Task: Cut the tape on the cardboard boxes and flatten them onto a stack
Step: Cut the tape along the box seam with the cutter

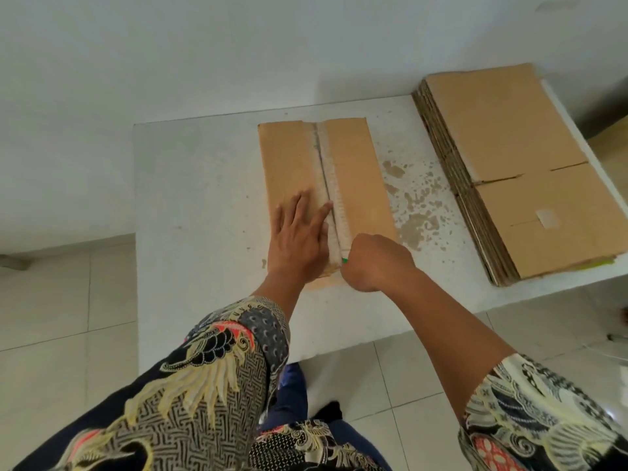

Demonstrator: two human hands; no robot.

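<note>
A brown cardboard box (356, 171) stands on the white table (204, 185), its top flaps joined by a strip of clear tape (331, 185) along the middle seam. My left hand (299, 239) lies flat with straight fingers on the left flap, near the box's front edge. My right hand (377, 261) is curled round a small cutter with a green tip (344, 260), at the near end of the tape seam. The blade itself is hidden by my fist.
A stack of flattened cardboard boxes (516, 171) lies on the right part of the table, reaching its right edge. Brown stains (418, 202) mark the tabletop between box and stack. White walls stand behind, and pale tiled floor (61, 300) surrounds the table.
</note>
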